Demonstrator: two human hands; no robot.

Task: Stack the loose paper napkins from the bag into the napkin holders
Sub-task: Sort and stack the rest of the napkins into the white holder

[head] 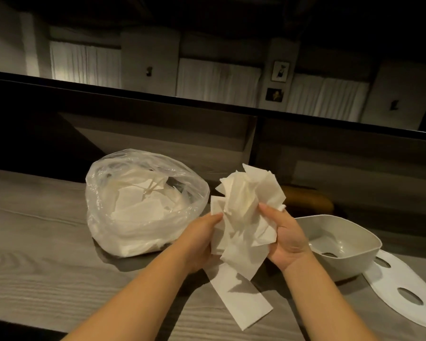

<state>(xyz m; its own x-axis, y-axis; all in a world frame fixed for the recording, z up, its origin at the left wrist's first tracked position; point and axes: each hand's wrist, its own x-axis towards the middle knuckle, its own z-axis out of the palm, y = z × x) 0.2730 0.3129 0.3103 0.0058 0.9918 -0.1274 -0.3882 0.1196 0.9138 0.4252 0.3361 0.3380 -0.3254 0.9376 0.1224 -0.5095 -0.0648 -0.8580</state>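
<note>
Two hands, left hand (202,238) and right hand (287,236), grip a crumpled bunch of white paper napkins (246,212) above the grey wooden worktop (34,242), beside the clear plastic bag (138,205).

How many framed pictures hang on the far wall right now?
2, both on the pillar right of centre on the far wall. The upper picture is light-toned; the lower picture hangs just beneath it and is darker. Others could be hidden behind the counter's raised ledge.
</note>
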